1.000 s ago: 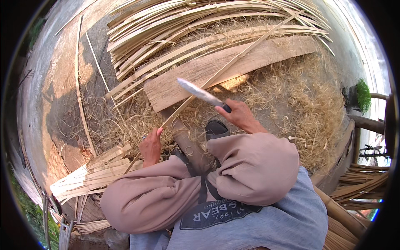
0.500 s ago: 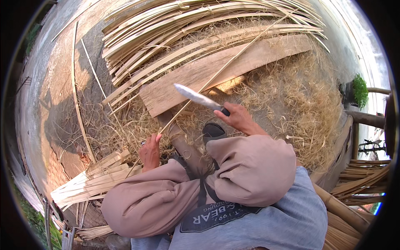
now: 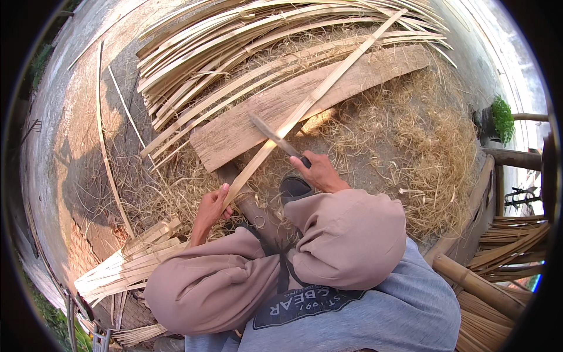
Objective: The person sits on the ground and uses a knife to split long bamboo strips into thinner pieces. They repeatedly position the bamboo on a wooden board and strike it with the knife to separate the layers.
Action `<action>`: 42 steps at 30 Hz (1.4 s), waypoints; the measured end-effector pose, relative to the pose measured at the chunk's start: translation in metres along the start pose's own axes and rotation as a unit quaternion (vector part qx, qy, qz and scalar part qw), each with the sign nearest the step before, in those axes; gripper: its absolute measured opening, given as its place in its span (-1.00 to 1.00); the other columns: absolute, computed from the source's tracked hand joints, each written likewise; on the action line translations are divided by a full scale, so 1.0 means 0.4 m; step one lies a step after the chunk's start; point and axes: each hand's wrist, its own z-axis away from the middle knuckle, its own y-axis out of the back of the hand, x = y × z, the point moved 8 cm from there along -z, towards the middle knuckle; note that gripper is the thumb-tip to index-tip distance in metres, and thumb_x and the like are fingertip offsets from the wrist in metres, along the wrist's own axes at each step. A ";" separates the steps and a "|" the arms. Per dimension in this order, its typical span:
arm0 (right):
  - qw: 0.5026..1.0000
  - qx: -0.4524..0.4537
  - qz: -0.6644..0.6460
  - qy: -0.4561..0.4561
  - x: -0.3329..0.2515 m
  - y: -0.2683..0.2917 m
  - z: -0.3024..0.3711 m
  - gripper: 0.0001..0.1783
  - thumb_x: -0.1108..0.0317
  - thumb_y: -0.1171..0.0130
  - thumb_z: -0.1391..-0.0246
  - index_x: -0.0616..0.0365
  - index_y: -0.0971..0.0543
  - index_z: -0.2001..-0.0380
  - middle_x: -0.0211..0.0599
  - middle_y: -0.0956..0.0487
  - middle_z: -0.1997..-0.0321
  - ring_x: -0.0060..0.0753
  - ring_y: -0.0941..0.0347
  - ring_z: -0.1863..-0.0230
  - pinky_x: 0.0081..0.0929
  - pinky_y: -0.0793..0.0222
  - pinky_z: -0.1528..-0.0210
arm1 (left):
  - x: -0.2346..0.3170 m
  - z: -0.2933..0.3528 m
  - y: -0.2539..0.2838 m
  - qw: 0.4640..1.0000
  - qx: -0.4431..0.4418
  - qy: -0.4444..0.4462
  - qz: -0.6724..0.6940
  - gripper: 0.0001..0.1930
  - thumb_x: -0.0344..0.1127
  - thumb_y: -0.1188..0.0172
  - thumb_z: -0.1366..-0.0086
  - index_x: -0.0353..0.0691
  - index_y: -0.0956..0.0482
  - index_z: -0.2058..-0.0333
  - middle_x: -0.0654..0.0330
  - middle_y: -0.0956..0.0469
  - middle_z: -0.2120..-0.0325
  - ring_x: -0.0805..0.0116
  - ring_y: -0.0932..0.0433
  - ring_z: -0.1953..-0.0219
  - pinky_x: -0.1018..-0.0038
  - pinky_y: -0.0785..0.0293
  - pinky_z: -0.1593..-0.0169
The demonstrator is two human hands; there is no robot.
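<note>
Floor shavings suggest much scraping done, one bamboo strip seemingly unfinished in the closed left grip, right grip clasping a knife across it, stacked strips beyond.

Right hand covers most of the knife handle. Left hand hides the near end of the strip; I can't tell where it stops. Top edge crops the strip pile, bottom edge crops the grey shirt. One dark shoe half hidden under the trouser leg. Dark object, right rim: too small for me.
</note>
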 end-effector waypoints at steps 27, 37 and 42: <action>0.997 0.047 0.038 0.036 0.011 0.031 -0.081 -0.21 -0.35 -0.06 -0.29 0.29 -0.57 0.52 0.13 -0.56 0.57 0.15 -0.58 0.44 0.00 -0.44 0.33 | 0.106 -0.027 0.019 0.999 0.037 -0.031 0.024 -0.43 0.23 -0.24 -0.40 -0.25 -0.63 0.43 0.30 -0.49 0.73 0.52 -0.37 0.75 0.54 -0.27 0.64; 0.981 0.160 0.042 -0.097 0.206 0.453 -0.239 -0.25 -0.28 -0.11 -0.30 0.29 -0.54 0.58 0.04 -0.57 0.59 -0.07 -0.54 0.53 -0.14 -0.43 0.39 | -0.035 0.035 0.137 0.990 0.116 -0.017 -0.079 -0.41 0.13 -0.36 -0.35 -0.29 -0.58 0.63 0.41 -0.34 0.77 0.60 -0.26 0.68 0.50 -0.09 0.58; 0.982 0.087 0.123 0.119 0.070 0.132 -0.104 -0.27 -0.28 -0.09 -0.31 0.26 -0.51 0.56 -0.03 -0.54 0.63 -0.05 -0.54 0.55 -0.12 -0.41 0.42 | -0.131 0.098 0.161 0.992 0.101 0.021 -0.067 -0.54 0.04 -0.33 -0.41 -0.23 -0.60 0.53 0.43 -0.38 0.71 0.66 -0.24 0.69 0.56 -0.08 0.62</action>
